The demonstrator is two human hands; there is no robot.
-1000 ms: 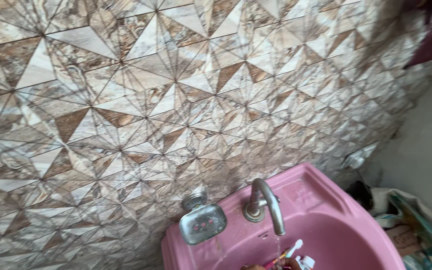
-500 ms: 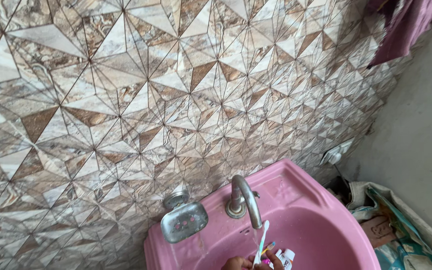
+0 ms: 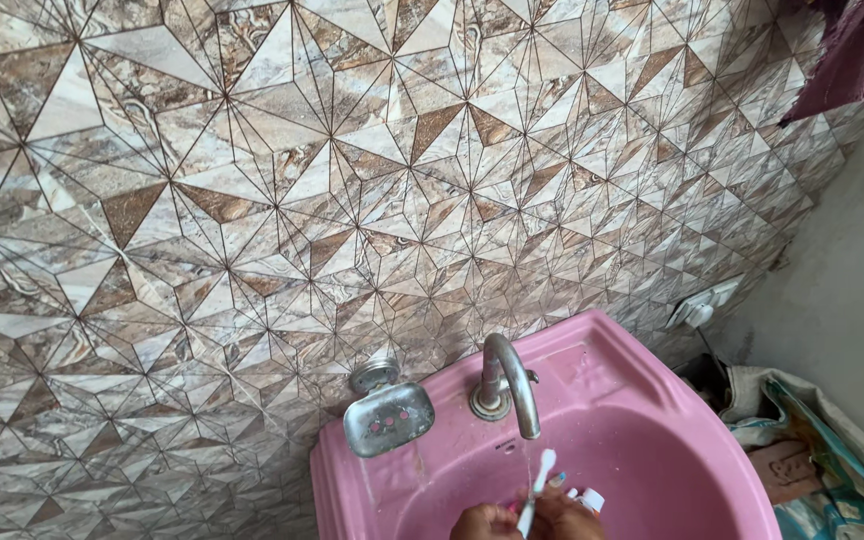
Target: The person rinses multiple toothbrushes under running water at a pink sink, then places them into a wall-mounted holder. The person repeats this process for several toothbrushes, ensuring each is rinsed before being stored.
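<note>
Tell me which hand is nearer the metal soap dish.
Left. The left hand sits below-right of the soap dish; the right hand is farther right, past the toothbrush.

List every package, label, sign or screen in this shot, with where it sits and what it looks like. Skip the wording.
Tube: small white package with a red patch, at the hands inside the pink sink, mostly cut off by the bottom edge.
Bag: printed teal and white sack, slumped right of the sink against the grey wall.
No signs or screens show.
</note>
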